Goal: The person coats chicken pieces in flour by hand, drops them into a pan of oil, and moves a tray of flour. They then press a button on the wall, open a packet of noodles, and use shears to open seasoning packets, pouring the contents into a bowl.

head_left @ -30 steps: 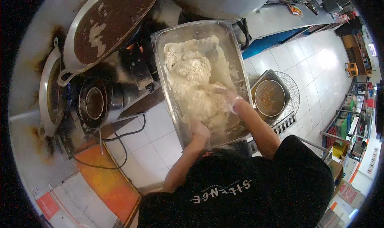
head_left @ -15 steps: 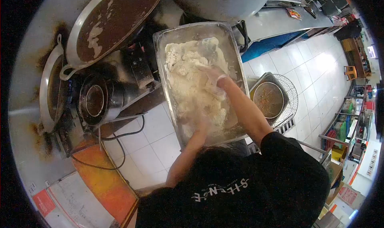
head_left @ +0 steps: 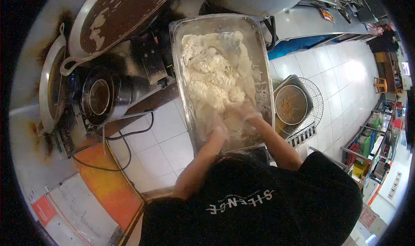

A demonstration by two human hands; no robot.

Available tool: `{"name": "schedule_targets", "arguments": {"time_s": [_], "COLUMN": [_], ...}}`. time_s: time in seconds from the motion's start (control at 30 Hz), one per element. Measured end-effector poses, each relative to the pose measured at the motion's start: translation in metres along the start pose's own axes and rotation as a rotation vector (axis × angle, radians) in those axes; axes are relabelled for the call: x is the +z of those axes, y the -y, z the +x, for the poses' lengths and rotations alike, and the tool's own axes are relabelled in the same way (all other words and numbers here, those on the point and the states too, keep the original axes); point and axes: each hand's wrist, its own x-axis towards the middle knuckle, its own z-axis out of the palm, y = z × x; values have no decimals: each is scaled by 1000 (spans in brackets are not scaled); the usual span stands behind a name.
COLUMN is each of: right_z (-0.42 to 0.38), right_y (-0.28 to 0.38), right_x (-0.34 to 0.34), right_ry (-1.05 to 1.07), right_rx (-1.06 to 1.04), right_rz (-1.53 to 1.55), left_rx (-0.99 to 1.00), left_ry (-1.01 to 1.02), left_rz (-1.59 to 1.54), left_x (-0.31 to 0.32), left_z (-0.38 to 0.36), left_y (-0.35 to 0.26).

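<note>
A large metal tray (head_left: 267, 86) holds white flour and several flour-coated lumps (head_left: 212, 64). My left hand (head_left: 216, 127) is low in the tray on the left, against the flour, its fingers smeared by motion. To its right, my right hand (head_left: 245, 113) touches the flour below a round coated lump (head_left: 236, 95); it is blurred too, and a pale, thin covering shows on it. Whether either hand grips anything is hidden by blur and flour.
Left of the tray are a burner (head_left: 100, 97) and a wide pan of dark liquid (head_left: 125, 17). A large pot (head_left: 259, 0) stands beyond. On the right sits a round strainer (head_left: 291, 104) over a wire basket (head_left: 317, 100).
My right hand has come down from the middle of the tray towards its near end. My left hand has risen slightly. The coated lumps show more clearly, and the view has shifted a little.
</note>
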Motion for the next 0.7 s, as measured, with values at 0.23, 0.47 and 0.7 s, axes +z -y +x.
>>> {"name": "schedule_targets", "arguments": {"time_s": [0.23,0.47,0.7], "right_z": [2,-14,-15], "right_y": [-47,-22,-24], "right_x": [12,-13,-9], "right_ry": [-105,-433,-444], "right_rx": [-326,-458,-609], "right_rz": [238,59,-109], "left_rx": [326,521,986], "left_ry": [232,-91,-143], "left_rz": [635,1239,1339], "left_x": [16,96,58], "left_z": [-107,-160,-138], "left_y": [-50,-102,-100]}}
